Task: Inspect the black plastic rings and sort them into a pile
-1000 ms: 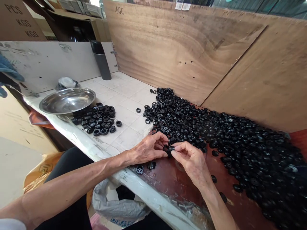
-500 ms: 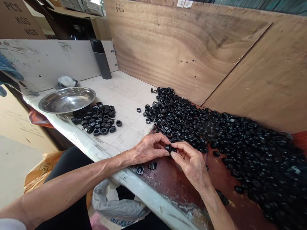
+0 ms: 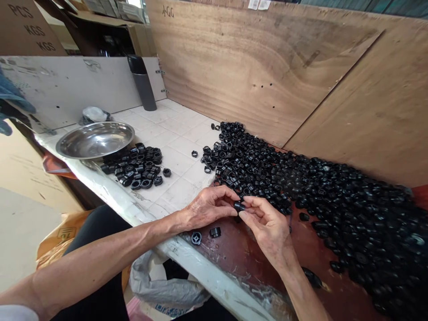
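My left hand point(image 3: 209, 206) and my right hand point(image 3: 265, 225) meet above the table's front edge. Both pinch one small black plastic part point(image 3: 238, 206) between their fingertips. Behind the hands a long heap of the same black ring-shaped parts point(image 3: 301, 187) runs to the right across the table. Two loose black parts point(image 3: 205, 235) lie on the red-brown surface just below my left hand. A smaller pile of black parts point(image 3: 137, 165) sits to the left on the white tiles, next to a steel bowl point(image 3: 95, 140).
Plywood boards point(image 3: 267, 67) wall the back and right of the table. A dark grey cylinder point(image 3: 143, 84) stands at the back left before a grey panel. Cardboard boxes point(image 3: 26, 31) are at the upper left. A plastic bag point(image 3: 163, 285) hangs below the table edge.
The two hands have pressed closer together on the black part, which shows less between the fingertips. The view has shifted slightly.
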### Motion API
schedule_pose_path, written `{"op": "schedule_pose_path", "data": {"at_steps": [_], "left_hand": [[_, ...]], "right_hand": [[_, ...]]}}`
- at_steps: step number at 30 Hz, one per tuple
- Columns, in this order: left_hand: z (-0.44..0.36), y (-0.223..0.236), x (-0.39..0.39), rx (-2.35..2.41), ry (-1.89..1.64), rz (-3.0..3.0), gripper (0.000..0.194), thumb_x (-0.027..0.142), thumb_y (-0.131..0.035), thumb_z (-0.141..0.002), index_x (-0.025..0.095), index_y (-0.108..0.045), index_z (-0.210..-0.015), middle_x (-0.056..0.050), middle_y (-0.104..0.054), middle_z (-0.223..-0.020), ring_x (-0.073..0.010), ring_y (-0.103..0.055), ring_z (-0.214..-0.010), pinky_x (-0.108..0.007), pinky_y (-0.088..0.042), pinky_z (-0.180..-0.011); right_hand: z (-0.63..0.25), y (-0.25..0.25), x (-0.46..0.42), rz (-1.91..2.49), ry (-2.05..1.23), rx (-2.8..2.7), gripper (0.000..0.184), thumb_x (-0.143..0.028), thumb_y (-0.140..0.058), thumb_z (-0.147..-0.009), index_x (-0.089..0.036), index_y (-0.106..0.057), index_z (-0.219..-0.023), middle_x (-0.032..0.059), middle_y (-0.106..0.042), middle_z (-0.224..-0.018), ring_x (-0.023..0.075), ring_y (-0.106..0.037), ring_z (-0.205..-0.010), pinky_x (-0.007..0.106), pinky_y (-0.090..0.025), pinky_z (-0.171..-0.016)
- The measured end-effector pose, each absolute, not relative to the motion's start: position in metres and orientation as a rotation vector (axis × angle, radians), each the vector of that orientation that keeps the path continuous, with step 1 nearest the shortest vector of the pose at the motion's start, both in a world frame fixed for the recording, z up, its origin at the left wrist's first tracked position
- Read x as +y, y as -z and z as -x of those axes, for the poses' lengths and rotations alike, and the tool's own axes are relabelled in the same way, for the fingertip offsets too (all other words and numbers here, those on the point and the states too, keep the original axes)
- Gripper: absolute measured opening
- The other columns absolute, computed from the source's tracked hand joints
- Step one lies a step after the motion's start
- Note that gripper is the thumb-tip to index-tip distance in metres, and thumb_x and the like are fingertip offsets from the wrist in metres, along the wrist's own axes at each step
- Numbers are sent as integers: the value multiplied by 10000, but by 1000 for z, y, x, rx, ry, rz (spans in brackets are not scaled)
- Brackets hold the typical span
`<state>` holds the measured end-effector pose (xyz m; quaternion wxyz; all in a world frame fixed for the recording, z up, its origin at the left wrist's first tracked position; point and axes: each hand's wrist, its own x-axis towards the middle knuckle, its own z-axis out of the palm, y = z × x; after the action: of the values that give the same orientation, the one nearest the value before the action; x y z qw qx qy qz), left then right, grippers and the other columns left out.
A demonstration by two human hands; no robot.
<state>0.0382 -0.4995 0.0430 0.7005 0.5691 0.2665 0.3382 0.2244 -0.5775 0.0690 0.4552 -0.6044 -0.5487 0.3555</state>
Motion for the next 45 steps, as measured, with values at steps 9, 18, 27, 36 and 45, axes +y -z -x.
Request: {"op": "schedule_pose_path", "data": {"at_steps": [9, 18, 27, 36, 45], "left_hand": [[-38, -41, -501, 530, -756, -1236, 330, 283, -821, -794, 148, -671, -1056, -60, -751, -947, -203, -744, -885, -361, -600, -867], [-38, -42, -501, 558, -751, -1310, 298, 286, -795, -820, 147, -671, -1053, -73, -745, -975, -219, -744, -922, -358, -604, -864], [-38, -43, -501, 525, -777, -1399, 262, 233, -783, -821, 143, -680, -1043, -63, -703, -1007, -170, -714, -873, -323, -602, -838], [-39, -44, -500, 514, -801, -1313, 264, 273, -778, -833, 145, -664, -1034, -57, -704, -970, -195, -731, -889, -349, -600, -846], [-37, -47, -500, 599, -815, -1327, 276, 282, -783, -810, 168, -674, -1037, -45, -695, -946, -164, -701, -819, -303, -578, -775]], "right_hand": [[-223, -60, -579, 1575, -607, -1477, 330, -444, -664, -921, -221, -665, -1164, 74, -773, -971, 208, -753, -842, 294, -617, -749], [-222, -65, -581, 1524, -585, -1681, 177, -352, -568, -994, -235, -636, -1108, 23, -738, -878, 175, -722, -775, 260, -562, -743], [-225, -65, -579, 1722, -452, -1801, 465, -447, -427, -1049, -224, -597, -678, 6, -612, -585, 146, -585, -550, 258, -449, -597], [-223, -68, -581, 1620, -549, -1715, 322, -434, -522, -1005, -216, -737, -903, 18, -698, -678, 167, -654, -594, 264, -509, -617], [-225, -75, -582, 1576, -535, -1677, 306, -457, -574, -961, -211, -698, -827, 0, -623, -653, 140, -548, -563, 247, -453, -561]]}}
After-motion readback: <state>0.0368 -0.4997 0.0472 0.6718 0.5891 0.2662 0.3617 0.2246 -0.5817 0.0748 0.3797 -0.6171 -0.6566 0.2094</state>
